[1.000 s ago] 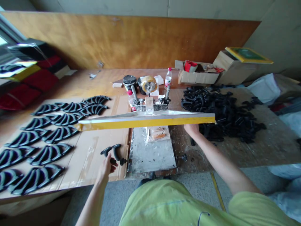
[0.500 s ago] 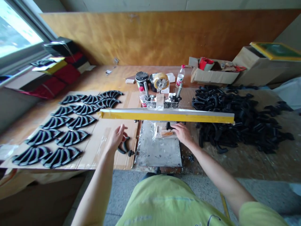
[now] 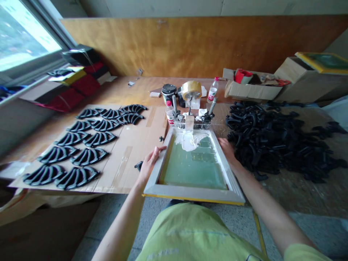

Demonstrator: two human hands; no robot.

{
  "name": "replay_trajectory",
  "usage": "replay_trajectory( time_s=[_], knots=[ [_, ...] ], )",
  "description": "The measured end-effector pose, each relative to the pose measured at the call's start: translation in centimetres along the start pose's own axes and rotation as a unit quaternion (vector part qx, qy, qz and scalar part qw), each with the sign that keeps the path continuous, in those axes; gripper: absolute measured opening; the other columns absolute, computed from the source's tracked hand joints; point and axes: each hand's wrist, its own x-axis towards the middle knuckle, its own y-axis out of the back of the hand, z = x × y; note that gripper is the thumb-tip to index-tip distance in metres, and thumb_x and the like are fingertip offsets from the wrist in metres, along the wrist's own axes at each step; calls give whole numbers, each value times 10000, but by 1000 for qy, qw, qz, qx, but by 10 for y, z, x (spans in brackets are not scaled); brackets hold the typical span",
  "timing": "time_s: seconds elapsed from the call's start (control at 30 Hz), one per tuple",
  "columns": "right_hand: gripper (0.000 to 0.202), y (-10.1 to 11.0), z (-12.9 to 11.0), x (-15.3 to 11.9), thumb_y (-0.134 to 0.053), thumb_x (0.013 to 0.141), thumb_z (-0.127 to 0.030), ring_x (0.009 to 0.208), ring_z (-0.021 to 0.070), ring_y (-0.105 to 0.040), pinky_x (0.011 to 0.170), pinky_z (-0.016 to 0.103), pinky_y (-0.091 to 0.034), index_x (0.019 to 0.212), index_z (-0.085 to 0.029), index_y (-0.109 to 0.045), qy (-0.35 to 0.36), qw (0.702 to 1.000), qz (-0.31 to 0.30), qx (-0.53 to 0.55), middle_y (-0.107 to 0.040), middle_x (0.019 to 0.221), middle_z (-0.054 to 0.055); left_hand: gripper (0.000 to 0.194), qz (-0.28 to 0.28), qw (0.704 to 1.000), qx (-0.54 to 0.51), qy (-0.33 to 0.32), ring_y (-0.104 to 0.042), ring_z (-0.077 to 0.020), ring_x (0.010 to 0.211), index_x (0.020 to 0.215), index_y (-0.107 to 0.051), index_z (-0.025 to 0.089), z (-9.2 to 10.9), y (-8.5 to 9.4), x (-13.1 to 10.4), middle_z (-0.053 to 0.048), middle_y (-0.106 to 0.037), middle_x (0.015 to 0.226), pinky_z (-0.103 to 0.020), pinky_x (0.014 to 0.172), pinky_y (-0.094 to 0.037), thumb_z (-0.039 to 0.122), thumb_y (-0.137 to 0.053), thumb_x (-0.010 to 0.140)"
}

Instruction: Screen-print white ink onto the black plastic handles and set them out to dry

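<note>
A screen-printing frame lies lowered over the printing stand in front of me, hiding the base plate. Its green mesh carries a white ink smear near the far end. My left hand closes on the left rail, some fingers hidden by the wrist and frame. At the right rail, my right hand has its fingers curled against the edge, tips partly hidden. A piece of black part shows on the cardboard beside my left wrist. The squeegee stands at the clamp end, above the ink.
Rows of black curved ribbed parts lie on cardboard at left. A big heap of black pieces covers the right side. Behind the clamp stand an ink tub, a tape roll and bottles. A carton sits back right.
The frame has swung down from its raised, edge-on position to lie nearly flat. My right hand has left the small black piece on the base plate; both hands are now at the frame's sides.
</note>
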Motion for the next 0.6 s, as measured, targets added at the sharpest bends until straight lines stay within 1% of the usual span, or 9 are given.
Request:
replay_trajectory(
  time_s=[0.07,0.13,0.17,0.23,0.3,0.37,0.43,0.53,0.6],
  knots=[
    [340,14,-2,22,-422,926,-187,1079,263,-557,960,413,-436,1198,-155,-625,-24,998,60,-2,-624,1158,140,631,-26,999,15,42,-595,-155,692,1273,-608,195,-29,2,-3,-28,-686,848,-223,570,-437,599,-592,790],
    [412,19,-24,51,-530,892,-216,1187,272,-496,1006,405,-404,1297,-149,-549,7,994,111,-1,-540,1297,146,748,-30,997,16,64,-576,-146,628,1414,-463,210,-56,-1,-1,-5,-666,770,-220,540,-420,558,-629,772],
    [477,18,-39,66,-594,860,-228,1220,280,-465,1017,402,-392,1325,-150,-521,41,992,115,-7,-502,1342,146,780,-26,997,22,70,-568,-142,605,1448,-411,217,-66,-3,1,4,-657,746,-219,534,-416,537,-635,772],
    [475,10,-72,90,-657,818,-217,1193,291,-470,984,393,-400,1275,-141,-550,100,992,70,-31,-525,1303,150,767,-3,996,32,77,-569,-140,595,1449,-409,221,-81,-8,4,8,-658,741,-221,546,-422,499,-641,773],
    [286,-2,-96,99,-634,827,-180,1067,271,-531,897,357,-423,1110,-136,-627,123,991,-10,-53,-623,1118,136,716,22,996,33,85,-586,-146,615,1405,-473,222,-88,-10,6,1,-673,766,-227,573,-439,467,-660,759],
    [136,-13,-105,92,-580,848,-144,949,244,-562,824,325,-423,965,-140,-651,124,988,-66,-61,-663,955,116,665,35,995,31,87,-604,-157,649,1359,-527,220,-91,-10,7,-8,-685,792,-233,602,-454,454,-668,753],
    [121,-18,-102,73,-538,854,-119,901,231,-566,790,311,-414,893,-145,-649,143,984,-87,-55,-667,893,108,623,31,996,42,74,-621,-168,703,1333,-555,218,-94,-9,7,-16,-693,818,-239,641,-466,464,-649,769],
    [166,-10,-89,41,-504,834,-84,906,222,-557,753,298,-402,862,-164,-648,238,963,-122,-18,-659,869,90,580,15,996,69,49,-634,-178,784,1319,-572,221,-99,-7,8,-26,-699,864,-244,692,-474,489,-602,805],
    [171,0,-84,31,-520,808,-78,902,213,-555,726,287,-395,841,-183,-650,300,940,-161,12,-653,852,68,567,17,996,76,47,-633,-177,777,1302,-586,219,-100,-7,8,-24,-696,847,-245,689,-474,493,-596,806]
  ],
)
